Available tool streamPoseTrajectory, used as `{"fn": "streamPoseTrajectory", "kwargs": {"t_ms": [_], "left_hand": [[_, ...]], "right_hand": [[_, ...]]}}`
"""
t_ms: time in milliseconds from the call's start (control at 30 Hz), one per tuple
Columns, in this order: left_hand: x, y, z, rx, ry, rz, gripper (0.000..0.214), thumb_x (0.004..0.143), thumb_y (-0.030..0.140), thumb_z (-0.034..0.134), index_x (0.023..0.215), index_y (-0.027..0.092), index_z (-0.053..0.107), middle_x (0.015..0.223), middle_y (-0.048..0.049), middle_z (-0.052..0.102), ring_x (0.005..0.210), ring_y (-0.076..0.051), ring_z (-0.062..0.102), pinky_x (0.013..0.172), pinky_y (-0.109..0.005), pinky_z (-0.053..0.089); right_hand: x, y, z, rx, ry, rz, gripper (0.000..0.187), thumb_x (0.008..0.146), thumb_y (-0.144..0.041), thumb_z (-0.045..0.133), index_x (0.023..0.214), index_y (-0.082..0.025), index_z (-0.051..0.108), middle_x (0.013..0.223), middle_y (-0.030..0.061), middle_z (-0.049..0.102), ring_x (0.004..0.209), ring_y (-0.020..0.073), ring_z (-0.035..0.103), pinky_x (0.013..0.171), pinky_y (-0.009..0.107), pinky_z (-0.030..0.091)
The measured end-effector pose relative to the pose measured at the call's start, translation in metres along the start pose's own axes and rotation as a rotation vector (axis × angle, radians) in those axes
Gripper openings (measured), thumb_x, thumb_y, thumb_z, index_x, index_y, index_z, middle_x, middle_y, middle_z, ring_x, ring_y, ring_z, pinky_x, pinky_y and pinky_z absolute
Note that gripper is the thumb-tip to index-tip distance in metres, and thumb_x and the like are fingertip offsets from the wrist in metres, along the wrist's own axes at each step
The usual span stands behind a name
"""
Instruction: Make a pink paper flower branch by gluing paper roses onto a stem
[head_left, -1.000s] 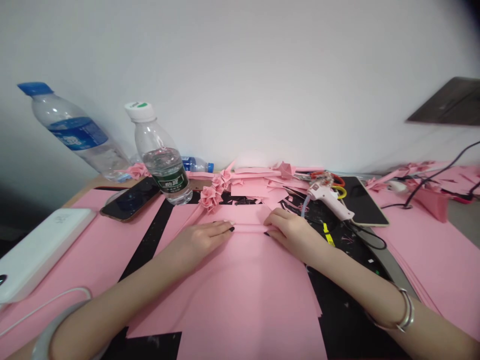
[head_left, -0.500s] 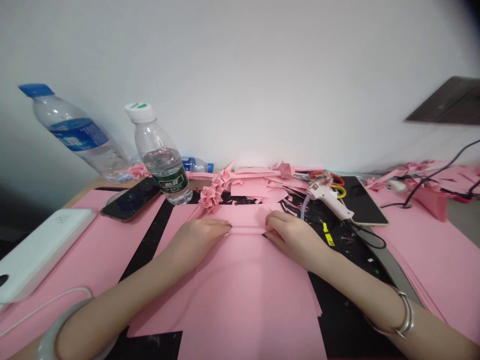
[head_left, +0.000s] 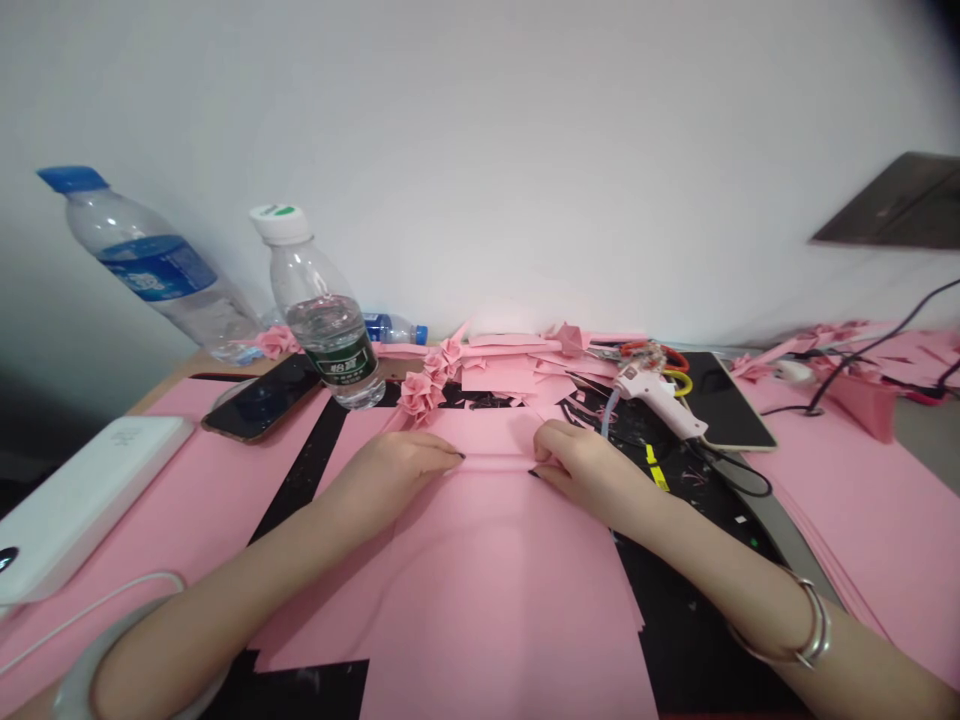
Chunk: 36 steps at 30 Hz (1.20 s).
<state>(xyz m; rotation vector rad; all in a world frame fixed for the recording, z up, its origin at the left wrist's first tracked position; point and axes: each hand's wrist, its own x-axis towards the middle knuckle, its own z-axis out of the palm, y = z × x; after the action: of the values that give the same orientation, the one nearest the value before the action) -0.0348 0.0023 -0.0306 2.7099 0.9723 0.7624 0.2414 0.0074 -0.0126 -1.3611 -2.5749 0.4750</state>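
Left hand [head_left: 390, 470] and right hand [head_left: 585, 467] are apart, both on a pink paper sheet [head_left: 480, 570], fingertips at either end of a raised fold [head_left: 487, 462] across it. Can't tell if either hand is pinching the fold or just pressing on it. The sheet lies flat on a black cutting mat [head_left: 697, 630] on the bench [head_left: 180, 372], its far end near paper roses [head_left: 420, 395] and pink paper strips [head_left: 510, 365].

Right of the right hand: glue gun [head_left: 656, 395], lying on the mat beside a tablet [head_left: 731, 400], with red-handled scissors [head_left: 645, 351] behind it. Left of the left hand: phone [head_left: 262, 398], power bank [head_left: 82, 490] with a white cable [head_left: 97, 605], on more pink paper [head_left: 187, 510]. Two water bottles, one upright [head_left: 322, 315], one tilted [head_left: 142, 255], stand near the wall [head_left: 480, 150]. Bangle [head_left: 97, 670] on left wrist, bracelet [head_left: 814, 625] on right.
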Motion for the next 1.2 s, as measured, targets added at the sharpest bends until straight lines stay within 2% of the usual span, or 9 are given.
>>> {"fn": "streamPoseTrajectory", "kwargs": {"t_ms": [100, 200, 400, 667, 767, 867, 967, 1100, 1200], "left_hand": [[-0.001, 0.001, 0.001, -0.064, 0.000, -0.049, 0.035, 0.093, 0.005, 0.046, 0.094, 0.019, 0.078, 0.099, -0.0056, 0.080, 0.088, -0.019, 0.075, 0.078, -0.031, 0.062], [-0.003, 0.005, 0.003, -0.087, 0.051, -0.083, 0.034, 0.093, 0.006, 0.046, 0.091, 0.019, 0.078, 0.096, -0.0057, 0.080, 0.085, -0.019, 0.075, 0.076, -0.031, 0.062], [-0.010, 0.013, 0.004, 0.052, 0.092, -0.004, 0.034, 0.092, 0.002, 0.042, 0.096, 0.014, 0.075, 0.095, -0.0087, 0.078, 0.085, -0.020, 0.074, 0.078, -0.034, 0.063], [-0.014, 0.008, 0.005, -0.035, 0.030, -0.042, 0.031, 0.093, 0.004, 0.046, 0.102, 0.016, 0.074, 0.109, -0.0097, 0.076, 0.100, -0.021, 0.072, 0.090, -0.037, 0.060], [-0.015, 0.007, 0.003, -0.074, 0.010, -0.015, 0.032, 0.092, 0.004, 0.046, 0.105, 0.016, 0.074, 0.107, -0.0092, 0.077, 0.100, -0.021, 0.072, 0.089, -0.037, 0.060], [-0.016, 0.008, 0.001, -0.070, 0.009, -0.041, 0.034, 0.091, 0.004, 0.046, 0.106, 0.017, 0.073, 0.104, -0.0083, 0.078, 0.095, -0.021, 0.073, 0.085, -0.036, 0.061], [-0.018, 0.011, 0.001, -0.033, 0.036, -0.070, 0.035, 0.092, 0.003, 0.044, 0.107, 0.017, 0.072, 0.101, -0.0078, 0.078, 0.090, -0.020, 0.073, 0.081, -0.033, 0.061], [-0.019, 0.014, 0.002, 0.035, 0.078, -0.002, 0.034, 0.092, 0.003, 0.043, 0.108, 0.015, 0.070, 0.100, -0.0091, 0.077, 0.091, -0.020, 0.073, 0.080, -0.033, 0.062], [-0.018, 0.019, 0.001, 0.091, 0.090, 0.037, 0.034, 0.092, 0.002, 0.042, 0.108, 0.014, 0.069, 0.103, -0.0113, 0.076, 0.094, -0.022, 0.072, 0.083, -0.033, 0.062]], "right_hand": [[0.000, -0.001, -0.002, -0.040, -0.009, -0.001, 0.015, 0.083, -0.003, 0.058, 0.083, -0.018, 0.054, 0.087, 0.0036, 0.060, 0.076, 0.0169, 0.057, 0.067, 0.027, 0.042], [0.000, -0.004, -0.004, -0.154, -0.011, -0.043, 0.014, 0.085, -0.004, 0.057, 0.082, -0.017, 0.055, 0.087, 0.0055, 0.062, 0.081, 0.0197, 0.057, 0.070, 0.029, 0.042], [-0.004, -0.010, -0.004, -0.287, -0.015, -0.099, 0.019, 0.085, 0.001, 0.054, 0.082, -0.018, 0.056, 0.087, 0.0060, 0.063, 0.081, 0.0203, 0.057, 0.068, 0.029, 0.042], [-0.010, -0.011, -0.006, -0.222, -0.061, -0.060, 0.018, 0.086, 0.000, 0.055, 0.083, -0.018, 0.055, 0.091, 0.0059, 0.063, 0.084, 0.0199, 0.060, 0.069, 0.028, 0.045], [-0.009, -0.009, -0.005, -0.176, -0.045, -0.056, 0.019, 0.086, 0.000, 0.054, 0.082, -0.018, 0.055, 0.089, 0.0050, 0.063, 0.083, 0.0189, 0.059, 0.070, 0.027, 0.045], [-0.009, -0.009, -0.003, -0.175, 0.003, -0.043, 0.018, 0.086, -0.001, 0.054, 0.090, -0.018, 0.058, 0.091, 0.0049, 0.064, 0.084, 0.0192, 0.060, 0.070, 0.027, 0.045], [-0.010, -0.012, -0.003, -0.237, 0.024, -0.092, 0.020, 0.088, -0.002, 0.054, 0.097, -0.019, 0.062, 0.093, 0.0061, 0.066, 0.088, 0.0204, 0.061, 0.069, 0.028, 0.045], [-0.012, -0.012, -0.001, -0.387, 0.042, -0.196, 0.017, 0.093, -0.007, 0.054, 0.098, -0.016, 0.067, 0.092, 0.0090, 0.068, 0.086, 0.0232, 0.061, 0.073, 0.033, 0.046], [-0.012, -0.010, 0.001, -0.411, 0.077, -0.240, 0.018, 0.094, -0.008, 0.053, 0.099, -0.015, 0.068, 0.096, 0.0112, 0.069, 0.089, 0.0245, 0.061, 0.080, 0.037, 0.048]]}}
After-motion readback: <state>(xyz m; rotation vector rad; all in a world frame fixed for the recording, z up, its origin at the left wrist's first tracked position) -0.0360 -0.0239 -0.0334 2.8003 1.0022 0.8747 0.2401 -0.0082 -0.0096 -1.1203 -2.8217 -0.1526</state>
